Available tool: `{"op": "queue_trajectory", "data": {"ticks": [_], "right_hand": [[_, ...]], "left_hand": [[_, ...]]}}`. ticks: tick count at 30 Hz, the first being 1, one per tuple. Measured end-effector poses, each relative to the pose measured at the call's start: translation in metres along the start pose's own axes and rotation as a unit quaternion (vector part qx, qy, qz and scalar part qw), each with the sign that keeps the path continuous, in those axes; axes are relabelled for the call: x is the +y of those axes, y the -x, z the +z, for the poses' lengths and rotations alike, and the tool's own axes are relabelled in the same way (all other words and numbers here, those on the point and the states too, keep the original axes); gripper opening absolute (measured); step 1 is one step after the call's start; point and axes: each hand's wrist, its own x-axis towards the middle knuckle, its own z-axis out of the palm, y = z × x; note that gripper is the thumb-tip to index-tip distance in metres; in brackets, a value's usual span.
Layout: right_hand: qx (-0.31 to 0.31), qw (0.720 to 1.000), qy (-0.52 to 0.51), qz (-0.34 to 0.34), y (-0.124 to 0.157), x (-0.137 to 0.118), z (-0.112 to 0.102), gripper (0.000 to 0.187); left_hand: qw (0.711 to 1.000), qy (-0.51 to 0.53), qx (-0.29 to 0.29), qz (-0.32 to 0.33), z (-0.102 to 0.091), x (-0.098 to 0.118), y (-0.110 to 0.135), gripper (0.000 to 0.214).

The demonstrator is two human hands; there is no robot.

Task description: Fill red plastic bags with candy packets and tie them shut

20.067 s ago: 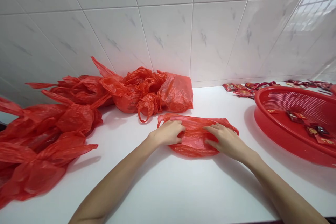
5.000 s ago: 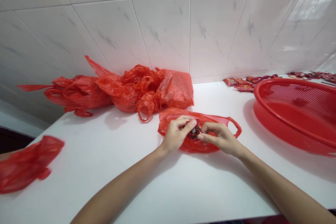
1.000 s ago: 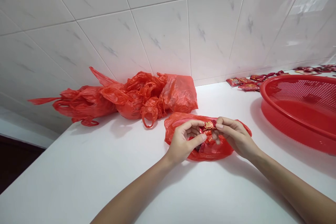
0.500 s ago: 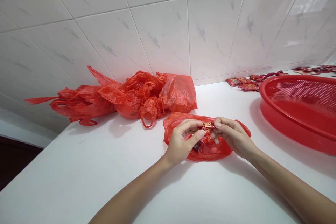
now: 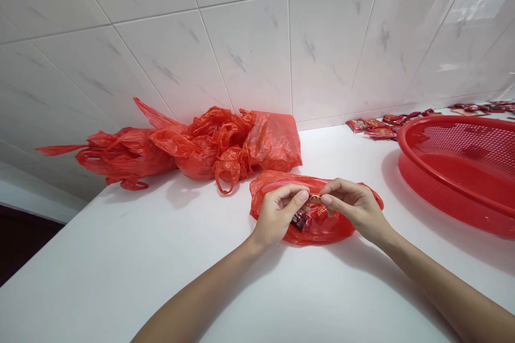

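Observation:
A flattened red plastic bag (image 5: 322, 228) lies on the white counter (image 5: 201, 278), with small red sweet packets showing at its mouth. Over it my left hand (image 5: 279, 214) and my right hand (image 5: 352, 206) meet, fingertips pinched together on one small red and gold sweet packet (image 5: 315, 199). Another dark red packet (image 5: 301, 220) lies just under my left thumb on the bag.
A heap of crumpled red plastic bags (image 5: 193, 147) rests against the tiled wall at the back left. A large red mesh basket (image 5: 462, 166) stands at the right. Several red packets (image 5: 378, 126) lie along the wall behind it. The counter's left edge drops off.
The packet between my fingertips has turned and now shows less of its face. Both hands stay over the bag. Five seconds ago a red bag at the left edge was there; it is gone.

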Motion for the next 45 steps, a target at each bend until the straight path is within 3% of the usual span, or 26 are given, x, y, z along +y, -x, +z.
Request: {"op": "queue_trajectory", "data": {"ticks": [17,28,32,36,39,41,45], "right_hand": [[0.003,1.0,-0.01,0.009,0.0,-0.003,0.003,0.036],[0.013,0.999,0.042,-0.002,0.0,0.003,0.003,0.035],[0.074,0.991,0.097,-0.048,0.0,0.006,0.0,0.03],[0.125,0.964,0.194,-0.13,0.001,0.002,-0.007,0.021],[0.145,0.92,0.284,-0.227,0.0,-0.005,-0.018,0.013],[0.15,0.897,0.326,-0.257,-0.004,-0.01,-0.03,0.012],[0.123,0.901,0.377,-0.173,-0.012,-0.017,-0.058,0.023]], "left_hand": [[0.999,-0.026,-0.012,-0.038,0.001,0.005,0.001,0.038],[0.999,-0.052,0.01,0.0,-0.001,-0.001,-0.001,0.03],[0.993,-0.11,0.04,0.026,-0.006,-0.002,-0.003,0.022],[0.98,-0.193,0.049,0.028,-0.011,-0.002,-0.006,0.015],[0.972,-0.232,0.026,0.029,-0.014,-0.001,-0.008,0.016],[0.961,-0.274,-0.012,0.03,-0.018,0.002,-0.008,0.015],[0.913,-0.378,-0.151,-0.005,-0.023,0.011,-0.007,0.018]]}}
